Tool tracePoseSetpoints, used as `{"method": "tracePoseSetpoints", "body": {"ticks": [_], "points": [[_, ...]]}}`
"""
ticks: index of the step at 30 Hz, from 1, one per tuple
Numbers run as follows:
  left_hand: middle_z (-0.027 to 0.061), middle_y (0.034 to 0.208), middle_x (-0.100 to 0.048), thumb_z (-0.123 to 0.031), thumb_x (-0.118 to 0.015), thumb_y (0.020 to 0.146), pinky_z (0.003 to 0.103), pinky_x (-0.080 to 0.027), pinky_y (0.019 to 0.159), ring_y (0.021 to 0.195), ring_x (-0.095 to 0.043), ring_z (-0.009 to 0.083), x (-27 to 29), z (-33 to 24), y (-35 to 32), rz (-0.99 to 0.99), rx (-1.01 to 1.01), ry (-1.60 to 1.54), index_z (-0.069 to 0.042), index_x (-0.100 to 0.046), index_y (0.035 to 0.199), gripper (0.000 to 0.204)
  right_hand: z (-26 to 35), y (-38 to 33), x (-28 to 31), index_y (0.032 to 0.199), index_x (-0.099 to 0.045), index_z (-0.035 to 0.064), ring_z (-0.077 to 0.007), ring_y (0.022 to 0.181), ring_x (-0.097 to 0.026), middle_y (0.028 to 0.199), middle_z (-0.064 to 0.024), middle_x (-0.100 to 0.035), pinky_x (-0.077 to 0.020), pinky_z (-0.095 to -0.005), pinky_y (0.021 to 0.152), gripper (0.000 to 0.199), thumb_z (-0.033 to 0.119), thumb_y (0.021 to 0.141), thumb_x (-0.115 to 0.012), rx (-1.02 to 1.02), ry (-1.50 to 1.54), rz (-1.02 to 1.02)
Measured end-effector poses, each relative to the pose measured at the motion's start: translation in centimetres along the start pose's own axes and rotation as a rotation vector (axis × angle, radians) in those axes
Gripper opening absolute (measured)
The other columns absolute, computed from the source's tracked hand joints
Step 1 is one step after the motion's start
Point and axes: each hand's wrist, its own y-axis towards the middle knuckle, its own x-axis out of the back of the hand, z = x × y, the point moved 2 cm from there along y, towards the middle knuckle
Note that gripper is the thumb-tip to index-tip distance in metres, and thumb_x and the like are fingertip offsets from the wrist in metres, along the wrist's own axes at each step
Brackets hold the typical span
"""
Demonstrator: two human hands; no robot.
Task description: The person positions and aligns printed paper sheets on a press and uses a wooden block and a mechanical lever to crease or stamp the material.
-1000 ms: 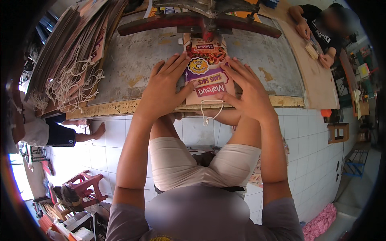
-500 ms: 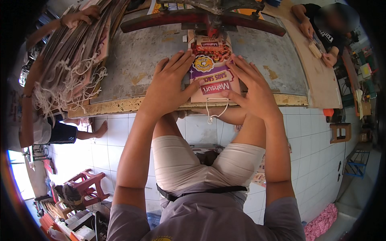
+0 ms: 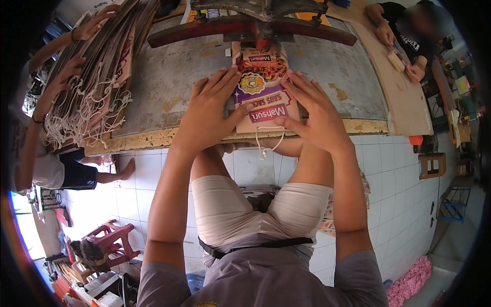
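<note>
A flat printed paper piece (image 3: pixel 262 97), purple and cream with a food picture, lies on the worn grey table top. Its white cord loop (image 3: pixel 276 145) hangs past the near edge, and its far end reaches under a red metal bar. My left hand (image 3: pixel 207 112) rests flat along the left side, fingers stretched out and thumb on the piece. Against the opposite side lies my right hand (image 3: pixel 318 115), its fingers extended and its thumb touching the near part. Whether it is a bag or a card, I cannot tell.
The red press bar (image 3: pixel 204 33) spans the table's far side. A thick pile of corded pieces (image 3: pixel 94 82) stands at the left, with another person's hands on it. At the far right a person holds a small block (image 3: pixel 397 60). A red stool (image 3: pixel 115 238) stands lower left.
The whole table scene has shifted slightly left in view. My hands stay in place beside the printed piece. At left, the other person's lower hand has come onto the pile.
</note>
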Motion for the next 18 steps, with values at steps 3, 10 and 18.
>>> {"method": "tracePoseSetpoints", "body": {"ticks": [3, 10, 18], "points": [[0.0186, 0.166, -0.056, -0.04, -0.075, 0.101, 0.054, -0.032, 0.13, 0.159, -0.046, 0.0358, -0.12, -0.02, 0.09, 0.001, -0.006, -0.001, 0.0, -0.057, 0.159, 0.072, -0.03, -0.14, 0.08, 0.16, -0.059, 0.0124, -0.0389, 0.159, -0.045, 0.169, -0.0188, -0.052, -0.0349, -0.057, 0.131, 0.082, 0.049, 0.091, -0.086, -0.011, 0.003, 0.003], [0.0201, 0.165, -0.057, -0.037, -0.075, 0.098, 0.055, -0.033, 0.129, 0.158, -0.048, 0.035, -0.13, -0.02, 0.08, -0.018, -0.012, -0.003, 0.004, -0.06, 0.155, 0.072, 0.03, -0.09, 0.09, 0.16, -0.059, 0.0133, -0.0391, 0.16, -0.044, 0.17, -0.02, -0.051, -0.0339, -0.0572, 0.132, 0.084, 0.051, 0.091, -0.086, -0.015, -0.005, 0.013], [0.0193, 0.166, -0.056, -0.038, -0.075, 0.1, 0.055, -0.031, 0.13, 0.158, -0.047, 0.036, -0.03, 0.02, 0.04, 0.01, 0.004, -0.009, 0.002, -0.057, 0.158, 0.072, 0.16, 0.0, 0.07, 0.162, -0.057, 0.0132, -0.0392, 0.16, -0.044, 0.17, -0.0214, -0.05, -0.0342, -0.0567, 0.132, 0.086, 0.053, 0.091, -0.085, -0.019, -0.033, 0.035]]}}
